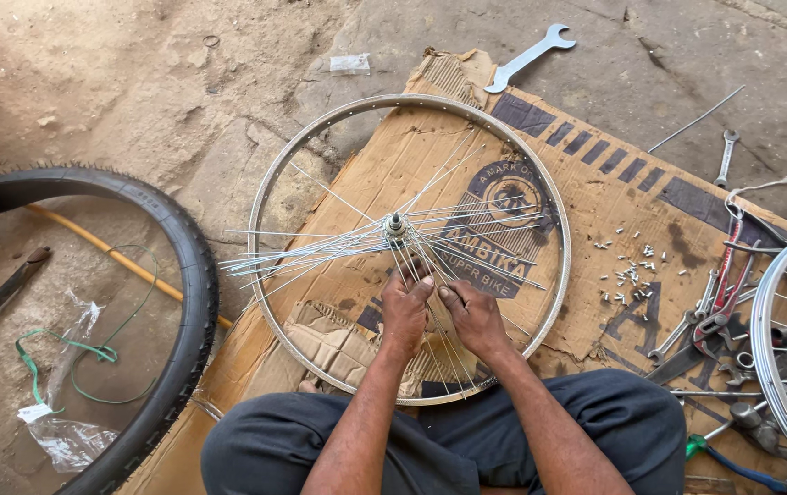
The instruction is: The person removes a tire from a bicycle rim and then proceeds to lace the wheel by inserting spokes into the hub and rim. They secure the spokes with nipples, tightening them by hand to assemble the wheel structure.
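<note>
A silver bicycle rim (pixel 270 174) lies flat on a sheet of brown cardboard (pixel 614 202). At its middle sits a metal hub (pixel 395 225) with many loose thin spokes (pixel 293 255) fanning out to the left, right and towards me. My left hand (pixel 404 310) and my right hand (pixel 472 314) are side by side just below the hub, fingers pinched on spokes that run towards me. My legs in dark trousers sit crossed at the rim's near edge.
A black tyre (pixel 190 275) lies at left, with a yellow hose, green cord and a plastic bag near it. A large spanner (pixel 527 57) lies beyond the cardboard. Small spoke nipples (pixel 630 270), pliers and spanners (pixel 719 302) are at right, beside a second rim (pixel 765 339).
</note>
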